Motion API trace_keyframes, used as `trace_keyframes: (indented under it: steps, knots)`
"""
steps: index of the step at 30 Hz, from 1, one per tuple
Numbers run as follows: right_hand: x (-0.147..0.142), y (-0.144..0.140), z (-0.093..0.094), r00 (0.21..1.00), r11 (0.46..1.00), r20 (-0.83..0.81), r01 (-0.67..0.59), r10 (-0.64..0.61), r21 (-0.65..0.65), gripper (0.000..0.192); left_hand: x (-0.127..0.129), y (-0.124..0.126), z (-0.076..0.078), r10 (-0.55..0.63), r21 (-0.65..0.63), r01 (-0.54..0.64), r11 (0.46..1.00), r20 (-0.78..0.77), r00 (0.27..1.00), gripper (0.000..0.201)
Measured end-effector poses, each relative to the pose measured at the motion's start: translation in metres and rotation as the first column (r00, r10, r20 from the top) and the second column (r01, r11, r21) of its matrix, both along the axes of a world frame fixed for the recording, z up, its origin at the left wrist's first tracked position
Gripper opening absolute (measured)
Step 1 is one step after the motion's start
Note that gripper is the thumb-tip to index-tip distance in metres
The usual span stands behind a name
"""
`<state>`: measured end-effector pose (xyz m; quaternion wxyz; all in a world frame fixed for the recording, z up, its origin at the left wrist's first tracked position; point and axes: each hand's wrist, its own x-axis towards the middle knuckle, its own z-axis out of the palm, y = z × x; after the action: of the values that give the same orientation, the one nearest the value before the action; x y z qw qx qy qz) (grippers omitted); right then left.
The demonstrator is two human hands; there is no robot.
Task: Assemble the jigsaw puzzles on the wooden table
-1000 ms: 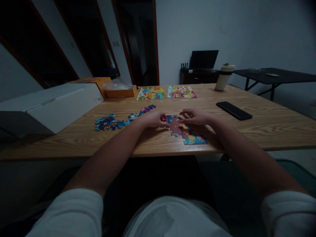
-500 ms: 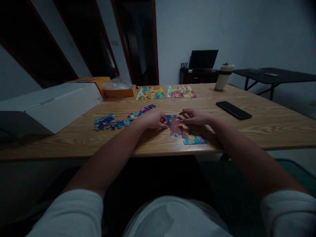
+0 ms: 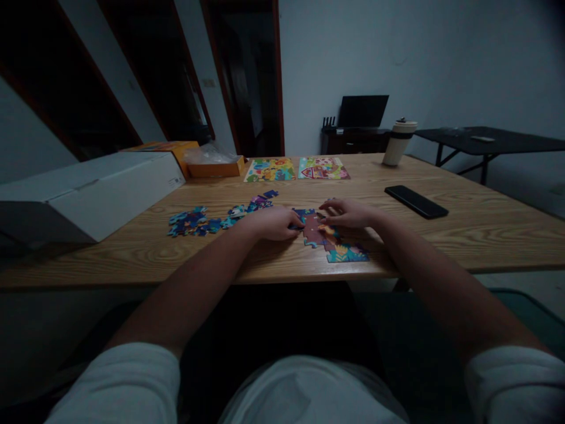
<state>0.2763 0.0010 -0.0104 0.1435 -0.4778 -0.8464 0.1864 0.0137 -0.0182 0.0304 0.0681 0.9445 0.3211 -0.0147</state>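
Observation:
A partly joined jigsaw puzzle (image 3: pixel 312 231) in brown, blue and orange lies near the table's front edge. At its left side my left hand (image 3: pixel 276 224) is closed, thumb and fingers pinched on a dark puzzle piece (image 3: pixel 296 226) that they mostly cover. Over the right part of the puzzle rests my right hand (image 3: pixel 348 213), fingers stretched and apart, fingertips on or just above the joined pieces. Loose puzzle pieces (image 3: pixel 189 222) in blue and purple lie in a heap to the left, some of them behind my left wrist.
A white box (image 3: pixel 115 188) stands at the left, beside an orange box tray (image 3: pixel 216 168) with clear plastic in it. Two colourful finished puzzles (image 3: pixel 270 169) lie at the back. A phone (image 3: pixel 415 201) and a lidded cup (image 3: pixel 399 143) are on the right.
My left hand has turned slightly and its fingertips sit closer against the puzzle's left edge. The right hand stays nearly where it was. The whole view has shifted down a little.

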Motion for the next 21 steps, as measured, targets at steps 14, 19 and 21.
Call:
trace_keyframes:
  steps: [14, 19, 21]
  knots:
    - [-0.001, -0.003, 0.002, 1.0, 1.0, -0.023, 0.003, -0.004, -0.02, 0.062, 0.001, -0.006, -0.001, 0.042, 0.14, -0.032, 0.99, -0.075, 0.996, 0.038]
    - [-0.002, -0.003, 0.001, 1.0, 1.0, -0.025, 0.013, -0.013, -0.028, 0.059, 0.004, -0.009, 0.0, 0.029, 0.184, 0.004, 0.983, -0.177, 0.984, 0.037]
    - [-0.003, -0.003, 0.0, 0.999, 1.0, -0.033, 0.006, -0.007, -0.027, 0.058, 0.007, -0.011, -0.003, 0.028, 0.198, 0.016, 0.98, -0.218, 0.976, 0.037]
